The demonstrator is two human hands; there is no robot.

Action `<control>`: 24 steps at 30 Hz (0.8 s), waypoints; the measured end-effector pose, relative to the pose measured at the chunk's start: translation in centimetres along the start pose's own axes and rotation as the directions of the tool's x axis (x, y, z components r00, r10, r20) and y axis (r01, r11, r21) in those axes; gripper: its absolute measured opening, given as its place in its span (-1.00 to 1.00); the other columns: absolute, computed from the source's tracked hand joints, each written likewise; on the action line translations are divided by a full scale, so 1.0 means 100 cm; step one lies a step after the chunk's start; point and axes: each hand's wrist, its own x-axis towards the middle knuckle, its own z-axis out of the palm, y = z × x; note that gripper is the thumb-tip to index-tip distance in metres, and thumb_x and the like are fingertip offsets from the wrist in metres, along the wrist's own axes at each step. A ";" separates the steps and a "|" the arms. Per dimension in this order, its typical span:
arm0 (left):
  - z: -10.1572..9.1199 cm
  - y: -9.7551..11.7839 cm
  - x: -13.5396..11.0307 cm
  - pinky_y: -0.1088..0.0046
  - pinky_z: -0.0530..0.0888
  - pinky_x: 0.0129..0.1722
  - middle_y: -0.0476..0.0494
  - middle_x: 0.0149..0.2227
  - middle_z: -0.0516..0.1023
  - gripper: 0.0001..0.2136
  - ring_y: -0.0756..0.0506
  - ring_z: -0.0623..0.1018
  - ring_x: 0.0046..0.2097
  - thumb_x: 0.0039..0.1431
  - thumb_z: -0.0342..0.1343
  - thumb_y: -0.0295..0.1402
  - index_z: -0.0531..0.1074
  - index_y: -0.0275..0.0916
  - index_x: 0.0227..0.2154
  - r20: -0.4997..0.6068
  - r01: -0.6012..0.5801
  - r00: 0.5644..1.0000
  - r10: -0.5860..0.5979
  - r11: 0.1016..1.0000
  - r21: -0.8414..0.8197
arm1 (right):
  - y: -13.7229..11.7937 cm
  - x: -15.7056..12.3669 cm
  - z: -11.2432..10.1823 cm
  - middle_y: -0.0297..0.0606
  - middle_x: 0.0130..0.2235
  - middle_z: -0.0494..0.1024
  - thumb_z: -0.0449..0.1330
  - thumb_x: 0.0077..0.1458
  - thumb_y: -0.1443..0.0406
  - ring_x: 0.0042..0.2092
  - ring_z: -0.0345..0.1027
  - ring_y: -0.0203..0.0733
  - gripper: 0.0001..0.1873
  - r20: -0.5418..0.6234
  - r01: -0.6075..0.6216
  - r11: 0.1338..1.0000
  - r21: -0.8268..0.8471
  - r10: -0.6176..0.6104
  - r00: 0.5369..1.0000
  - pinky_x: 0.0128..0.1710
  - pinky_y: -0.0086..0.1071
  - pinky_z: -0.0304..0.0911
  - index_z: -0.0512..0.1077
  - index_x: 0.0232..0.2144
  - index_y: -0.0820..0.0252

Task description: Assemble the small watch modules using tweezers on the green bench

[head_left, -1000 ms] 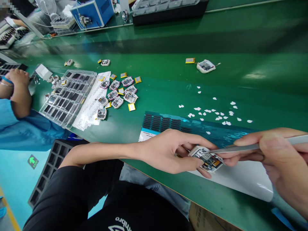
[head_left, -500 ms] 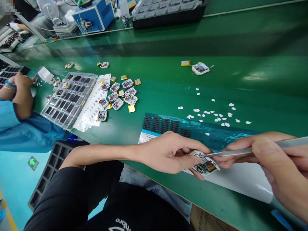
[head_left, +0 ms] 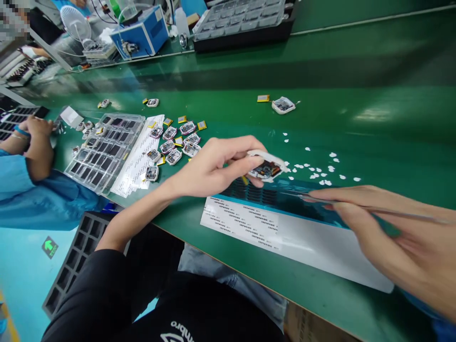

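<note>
My left hand grips a white device housing with a circuit board showing inside, held tilted above the sticker sheet. Between the fingers and thumb of my right hand is a pair of tweezers, its tips over the sheet and apart from the housing. The sheet has a white printed backing and a blue film band carrying rows of black strips. Whether the tweezer tips hold anything is too small to tell.
Several open housings with yellow batteries lie left of my left hand, beside a clear tray. White scraps are scattered beyond the sheet. Farther back lies one housing with its battery. A co-worker's hands are at far left.
My left hand has lifted the housing up and left, away from the table's front edge. The tweezers have left the housing, and my right hand has shifted over the sheet.
</note>
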 end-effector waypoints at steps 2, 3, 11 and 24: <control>0.003 -0.011 0.000 0.48 0.51 -0.28 -0.17 -0.27 0.68 -0.76 -0.04 0.69 -0.28 0.51 0.00 -0.26 0.52 -0.26 -0.12 0.079 -0.025 0.997 0.021 0.999 0.046 | -0.005 0.014 0.007 -0.44 -0.20 0.76 0.12 0.46 0.13 -0.23 0.68 -0.19 -0.66 -0.004 0.166 0.985 0.040 -0.165 0.986 -0.15 -0.39 0.58 0.65 -0.30 -0.05; 0.006 -0.016 0.000 0.47 0.50 -0.27 -0.17 -0.26 0.69 -0.75 -0.04 0.69 -0.29 0.52 -0.02 -0.24 0.52 -0.24 -0.11 0.132 -0.048 0.991 0.032 0.992 0.114 | -0.007 0.019 0.009 -0.44 -0.21 0.76 0.13 0.46 0.16 -0.25 0.68 -0.20 -0.67 0.003 0.211 0.977 0.044 -0.211 0.977 -0.17 -0.40 0.58 0.65 -0.29 -0.03; 0.017 -0.044 0.001 0.27 0.49 0.04 -0.26 -0.02 0.72 -0.62 -0.18 0.67 0.04 0.61 -0.18 -0.20 0.53 -0.22 0.06 0.445 -0.364 0.888 0.112 0.762 0.536 | -0.010 0.022 0.013 -0.46 -0.18 0.76 0.16 0.46 0.26 -0.24 0.68 -0.22 -0.69 -0.006 0.245 0.970 0.010 -0.245 0.970 -0.19 -0.40 0.61 0.63 -0.33 0.01; 0.020 -0.039 0.001 0.32 0.47 0.04 -0.16 -0.18 0.66 -0.68 -0.12 0.62 -0.11 0.59 -0.18 -0.37 0.52 -0.25 -0.02 0.540 -0.520 0.831 0.132 0.529 0.671 | -0.010 0.002 0.021 -0.42 0.08 0.70 0.09 0.44 0.41 -0.08 0.69 -0.12 -0.26 0.040 0.470 0.869 -0.156 -0.470 0.882 -0.05 -0.28 0.62 0.01 0.54 -0.07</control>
